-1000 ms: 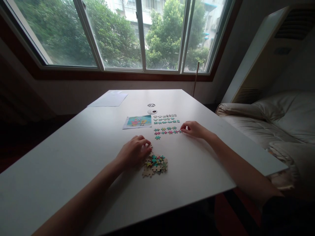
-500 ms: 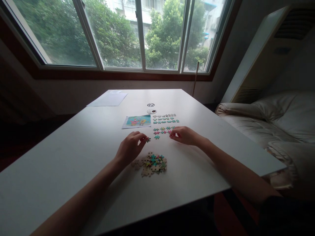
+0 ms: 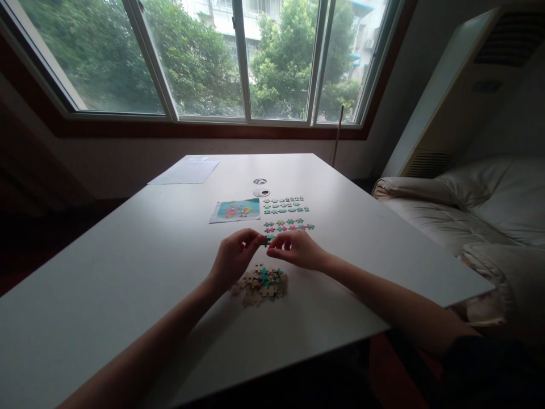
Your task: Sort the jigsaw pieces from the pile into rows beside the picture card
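Observation:
My left hand [image 3: 233, 257] and my right hand [image 3: 298, 249] meet above the white table [image 3: 149, 272], both pinching one small green puzzle piece [image 3: 267, 240] between their fingertips. Just below them lies a loose pile of puzzle pieces [image 3: 263, 282]. Beyond the hands, sorted puzzle pieces [image 3: 286, 216] lie in neat rows, teal and pink ones nearest. A small cartoon reference picture [image 3: 235, 210] lies to the left of the rows.
A sheet of paper [image 3: 185, 171] lies at the table's far left. Two round cable holes [image 3: 261, 187] sit behind the picture. A large window [image 3: 238, 62] spans the far wall. A cushioned sofa [image 3: 468, 210] stands right of the table.
My left hand lifted a green piece from the pile and moved right. My right hand left the sorted rows and came left to meet it; both now pinch the piece.

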Demonstrator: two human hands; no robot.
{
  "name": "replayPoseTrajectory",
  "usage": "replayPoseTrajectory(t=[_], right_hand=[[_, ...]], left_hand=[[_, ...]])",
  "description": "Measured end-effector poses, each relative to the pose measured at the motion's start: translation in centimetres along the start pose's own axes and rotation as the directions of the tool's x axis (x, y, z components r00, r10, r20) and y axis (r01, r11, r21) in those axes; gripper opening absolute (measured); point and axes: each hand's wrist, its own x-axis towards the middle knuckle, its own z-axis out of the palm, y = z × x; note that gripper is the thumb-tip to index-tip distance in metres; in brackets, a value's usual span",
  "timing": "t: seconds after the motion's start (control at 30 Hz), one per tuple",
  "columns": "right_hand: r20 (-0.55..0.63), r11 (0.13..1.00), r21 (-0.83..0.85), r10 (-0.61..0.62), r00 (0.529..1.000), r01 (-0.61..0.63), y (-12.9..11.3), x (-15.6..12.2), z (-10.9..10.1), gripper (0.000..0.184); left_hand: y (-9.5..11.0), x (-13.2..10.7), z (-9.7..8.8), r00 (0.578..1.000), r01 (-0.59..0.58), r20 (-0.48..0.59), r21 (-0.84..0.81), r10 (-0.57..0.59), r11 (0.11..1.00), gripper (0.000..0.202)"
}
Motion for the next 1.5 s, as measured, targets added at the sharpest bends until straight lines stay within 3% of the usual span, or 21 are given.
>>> replayPoseTrajectory(t=[0.17,0.53,1.0,1.2,1.5], right_hand=[[-0.018,0.997,0.072,0.042,0.999,-0.041,-0.1,0.1,0.2,0.026],[-0.121,0.993,0.113,0.046,0.992,-0.032,-0.1,0.2,-0.4,0.021],[-0.244,0.995,-0.026,-0.1,0.965,0.096,0.1,-0.1,-0.7,0.016],[-0.231,0.975,-0.124,-0.208,0.95,0.184,0.2,-0.3,-0.9,0.014],[-0.243,0.961,-0.198,-0.239,0.94,0.193,0.5,-0.5,-1.1,0.016]], left_hand=[[0.4,-0.1,0.4,0.999,-0.014,0.032,-0.044,0.015,0.999,0.024],[0.4,-0.1,0.3,0.999,-0.042,0.025,0.042,0.041,0.998,0.022],[0.1,-0.1,0.4,0.994,0.067,0.099,-0.206,-0.047,0.976,0.019],[0.2,-0.2,0.5,0.992,0.092,0.101,-0.223,-0.071,0.97,0.019],[0.3,-0.1,0.4,0.991,0.087,0.116,-0.208,-0.064,0.974,0.02]])
